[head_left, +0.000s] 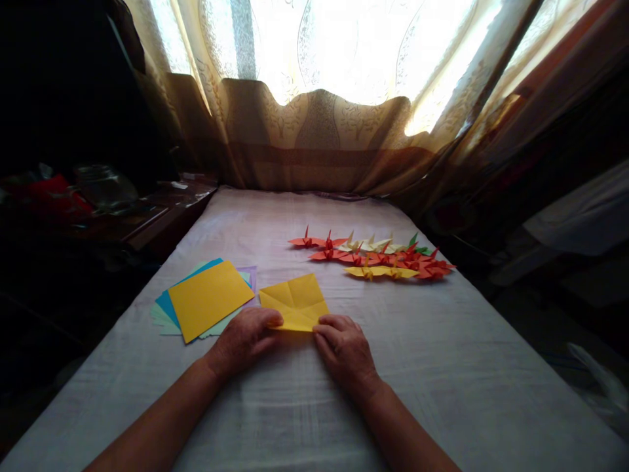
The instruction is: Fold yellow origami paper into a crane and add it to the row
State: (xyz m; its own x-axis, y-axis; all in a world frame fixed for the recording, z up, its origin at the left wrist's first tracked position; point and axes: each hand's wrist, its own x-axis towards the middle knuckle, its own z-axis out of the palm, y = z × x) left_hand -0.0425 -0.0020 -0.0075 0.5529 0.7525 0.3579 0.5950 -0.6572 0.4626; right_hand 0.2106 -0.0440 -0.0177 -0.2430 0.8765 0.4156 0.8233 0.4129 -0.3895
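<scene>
A: Near field?
B: 2 bare forearms enter from the bottom. Left hand (246, 337) and right hand (344, 347) rest on the cloth (442, 367), fingers bent, tips pressed on the near edge of the sheet (295, 298). Thumbs hidden; pinch or plain press, cannot tell.
A: Why so?
B: Judged: 1 hand per near corner pins the sheet against sliding.
A: Orientation?
B: Yellow, creased, roughly square, so no clear long axis. Lies centre, turned slightly, 1 corner pointing away toward the window.
A: Beyond?
B: Stack (206, 298) of coloured paper just left, apart from the sheet, probably kept there for easy reach. Cranes (378, 257) in a row farther right. Curtain (319, 137) at the back.
</scene>
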